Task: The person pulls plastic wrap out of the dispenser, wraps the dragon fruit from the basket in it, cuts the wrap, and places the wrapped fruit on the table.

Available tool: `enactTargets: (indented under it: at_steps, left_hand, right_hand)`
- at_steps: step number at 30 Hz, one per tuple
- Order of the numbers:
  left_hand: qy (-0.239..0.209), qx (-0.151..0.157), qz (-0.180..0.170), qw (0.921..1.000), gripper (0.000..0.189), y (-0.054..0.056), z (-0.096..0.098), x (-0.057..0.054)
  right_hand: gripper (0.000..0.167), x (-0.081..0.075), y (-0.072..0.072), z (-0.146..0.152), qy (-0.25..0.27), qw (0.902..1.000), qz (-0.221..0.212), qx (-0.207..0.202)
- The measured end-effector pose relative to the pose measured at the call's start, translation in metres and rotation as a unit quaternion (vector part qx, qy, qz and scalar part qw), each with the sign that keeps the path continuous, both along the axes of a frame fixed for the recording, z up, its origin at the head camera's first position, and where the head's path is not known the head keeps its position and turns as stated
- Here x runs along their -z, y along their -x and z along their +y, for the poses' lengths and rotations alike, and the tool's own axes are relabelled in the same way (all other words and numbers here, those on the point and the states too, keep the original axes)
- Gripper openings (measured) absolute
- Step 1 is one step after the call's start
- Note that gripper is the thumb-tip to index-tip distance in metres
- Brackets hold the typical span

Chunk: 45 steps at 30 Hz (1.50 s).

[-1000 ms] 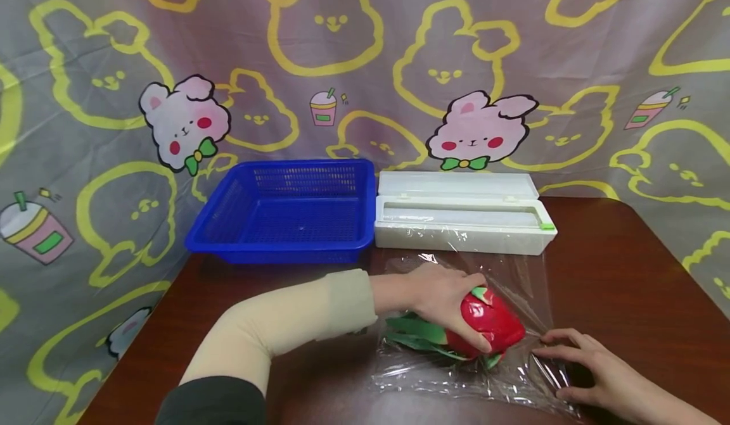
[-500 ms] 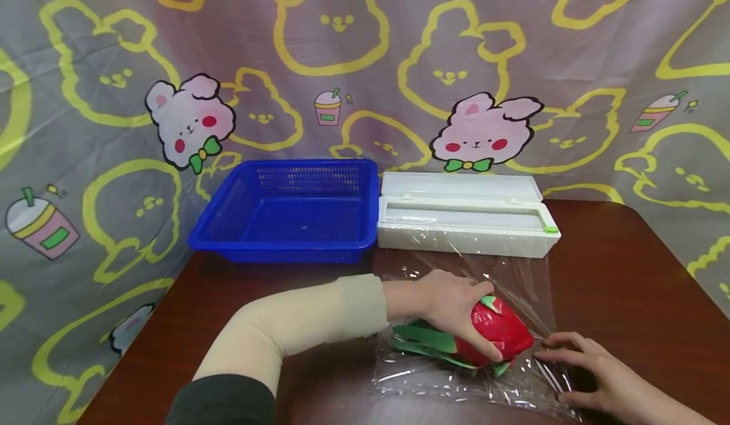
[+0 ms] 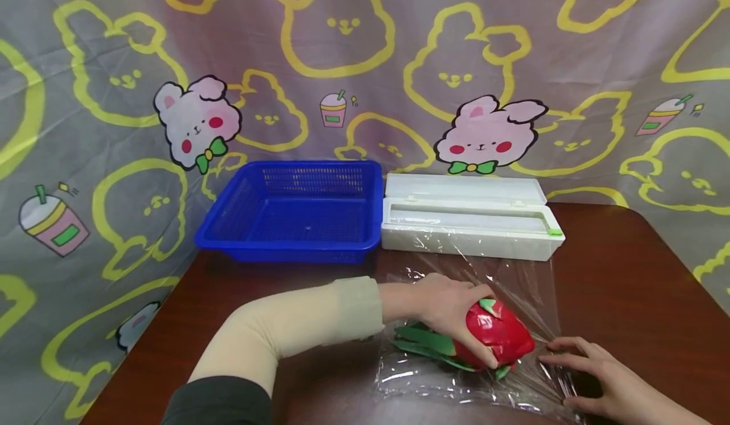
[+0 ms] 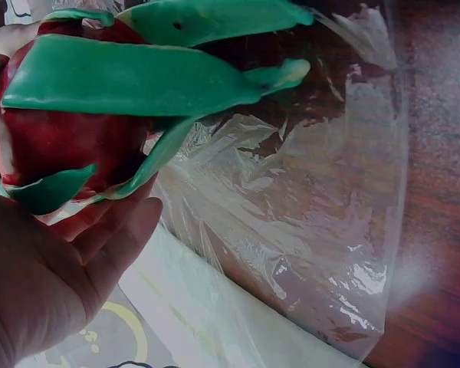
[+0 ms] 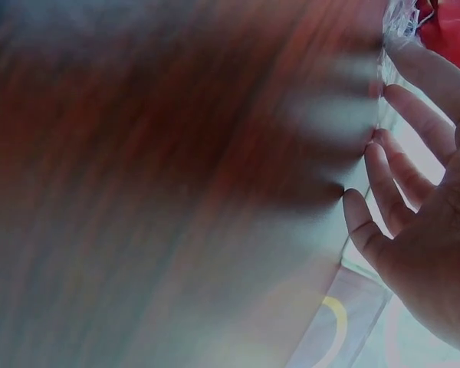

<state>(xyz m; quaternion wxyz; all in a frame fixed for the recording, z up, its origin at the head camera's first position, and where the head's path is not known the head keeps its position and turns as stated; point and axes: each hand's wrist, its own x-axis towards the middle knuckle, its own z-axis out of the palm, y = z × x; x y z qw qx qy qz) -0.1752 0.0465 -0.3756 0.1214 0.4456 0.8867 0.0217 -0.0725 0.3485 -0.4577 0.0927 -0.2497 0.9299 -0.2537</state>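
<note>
A red dragon fruit (image 3: pixel 502 333) with long green scales lies on a sheet of clear plastic wrap (image 3: pixel 422 380). Over its top, my left hand (image 3: pixel 441 301) grips it, thumb on the near side and fingers on the far side. The left wrist view has its green scales (image 4: pixel 130 77) close up, the palm below them. To the right, my right hand (image 3: pixel 613 374) has its fingers spread, fingertips right at the wrap's right edge. In the right wrist view its fingers (image 5: pixel 402 172) reach down to the table along that edge. Creases in the wrap run from the fruit toward this hand.
Behind the fruit stands a white wrap dispenser box (image 3: pixel 473 241) with its lid up and a green cutter slider (image 3: pixel 554 232) at its right end; the wrap runs out from it. A blue plastic basket (image 3: pixel 285 246) touches its left side. The dark wooden table (image 3: pixel 621 266) has a patterned curtain behind.
The head view has shifted a little, so everything sits slightly farther right. Both hands and the dragon fruit keep nearly the same places relative to the box.
</note>
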Motion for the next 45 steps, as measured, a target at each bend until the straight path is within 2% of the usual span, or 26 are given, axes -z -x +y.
enactTargets:
  at_steps: [4,12,18,24,31,37,42,45]
  left_hand:
    - [-0.005,-0.002,-0.015,0.9999,0.090,0.000,-0.001,0.000]
    - [-0.019,-0.011,-0.034,0.9992,0.085,0.001,-0.002,0.002]
    - [-0.028,-0.010,-0.044,0.9986,0.086,0.004,-0.004,0.000]
    - [-0.027,-0.011,-0.049,0.9983,0.085,0.006,-0.004,-0.001]
    - [-0.024,-0.012,-0.042,0.9987,0.086,0.007,-0.006,-0.004]
    - [-0.022,-0.009,-0.039,0.9989,0.092,0.013,-0.012,-0.011]
    - [-0.037,-0.013,-0.024,0.9989,0.099,0.017,-0.028,-0.017]
    - [-0.063,-0.015,0.004,0.9979,0.102,0.016,-0.046,-0.019]
  right_hand:
    - [0.057,-0.001,-0.002,-0.001,0.002,0.9990,-0.042,0.014]
    - [0.056,0.000,-0.002,0.000,-0.007,0.9994,-0.032,0.007]
    - [0.057,-0.004,0.000,-0.001,-0.002,0.9980,-0.060,0.017]
    - [0.054,-0.003,0.000,0.000,-0.005,0.9996,-0.027,0.006]
    - [0.052,-0.004,-0.001,-0.001,0.000,0.9992,-0.037,0.015]
    - [0.050,-0.007,0.000,-0.003,-0.015,0.9996,-0.012,0.021]
    - [0.047,-0.012,0.000,-0.002,-0.003,0.9985,-0.049,0.026]
    - [0.045,-0.015,-0.001,-0.002,0.003,0.9982,-0.053,0.028]
